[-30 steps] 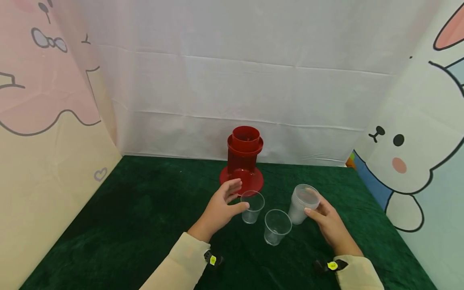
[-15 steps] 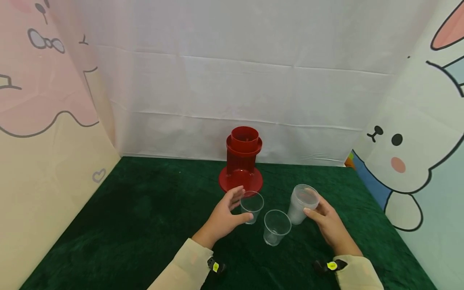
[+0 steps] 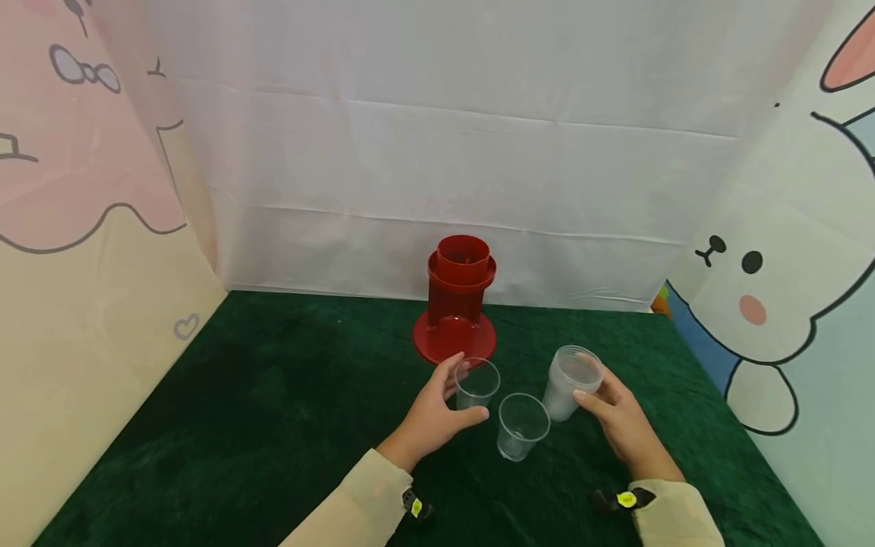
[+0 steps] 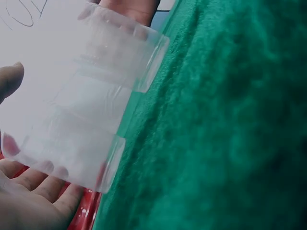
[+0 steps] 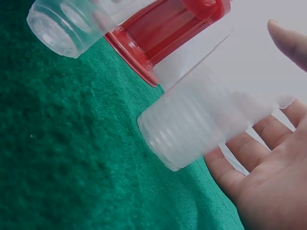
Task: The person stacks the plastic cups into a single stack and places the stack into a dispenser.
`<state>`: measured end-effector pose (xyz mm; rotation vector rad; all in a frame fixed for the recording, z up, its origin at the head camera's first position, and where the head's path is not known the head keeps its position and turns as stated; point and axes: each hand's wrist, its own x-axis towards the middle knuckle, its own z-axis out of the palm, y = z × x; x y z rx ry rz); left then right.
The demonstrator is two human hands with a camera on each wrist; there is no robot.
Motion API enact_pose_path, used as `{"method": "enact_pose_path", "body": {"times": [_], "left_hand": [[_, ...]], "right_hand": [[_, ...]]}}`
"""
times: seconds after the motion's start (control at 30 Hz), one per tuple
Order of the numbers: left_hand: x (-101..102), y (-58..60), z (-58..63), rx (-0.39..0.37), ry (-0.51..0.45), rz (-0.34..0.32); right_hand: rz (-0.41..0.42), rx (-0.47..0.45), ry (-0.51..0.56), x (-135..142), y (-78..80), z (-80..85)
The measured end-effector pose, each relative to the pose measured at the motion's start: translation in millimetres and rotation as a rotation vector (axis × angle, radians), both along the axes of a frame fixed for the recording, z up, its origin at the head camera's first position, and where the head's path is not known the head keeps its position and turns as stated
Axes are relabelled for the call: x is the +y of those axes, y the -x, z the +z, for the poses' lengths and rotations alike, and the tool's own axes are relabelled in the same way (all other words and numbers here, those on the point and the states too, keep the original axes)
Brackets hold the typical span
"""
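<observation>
Two clear plastic cups stand apart on the green cloth. My left hand (image 3: 440, 422) reaches around the farther cup (image 3: 477, 384), with its fingers (image 4: 48, 189) on the far side and its thumb stretched in front. I see no thumb contact there; whether the fingers touch is unclear. The nearer cup (image 3: 522, 429) stands between my hands. At the right, my right hand (image 3: 618, 418) holds an upright stack of nested plastic cups (image 3: 569, 384), thumb in front and fingers (image 5: 249, 148) behind. The stack's upper part fades into the pale background in the right wrist view.
A red cylindrical holder (image 3: 456, 304) with a round base stands behind the cups. Green cloth (image 3: 287, 425) covers the table. A white curtain (image 3: 437, 152) hangs along the back, with printed cartoon cloths (image 3: 89, 319) at both sides.
My left hand has moved rightward and slightly nearer, bringing its thumb across the front of the farther cup. The right hand, the stack and both single cups have stayed in place.
</observation>
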<state>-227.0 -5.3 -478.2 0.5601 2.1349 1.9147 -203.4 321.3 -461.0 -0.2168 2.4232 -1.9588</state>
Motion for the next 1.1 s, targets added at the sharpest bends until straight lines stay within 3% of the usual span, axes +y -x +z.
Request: {"method": "enact_pose_path", "body": {"times": [0.23, 0.53, 1.1], "left_hand": [[6.8, 2.8, -4.0, -0.028, -0.063, 0.066], [9.0, 3.4, -4.5, -0.034, -0.097, 0.096], [6.0, 2.7, -4.4, -0.052, -0.131, 0.089]], "right_hand": [[-0.003, 0.006, -0.001, -0.7, -0.7, -0.1], [-0.001, 0.005, 0.010, -1.0, -1.1, -0.7], [-0.004, -0.001, 0.019, -1.0, -1.1, -1.3]]}}
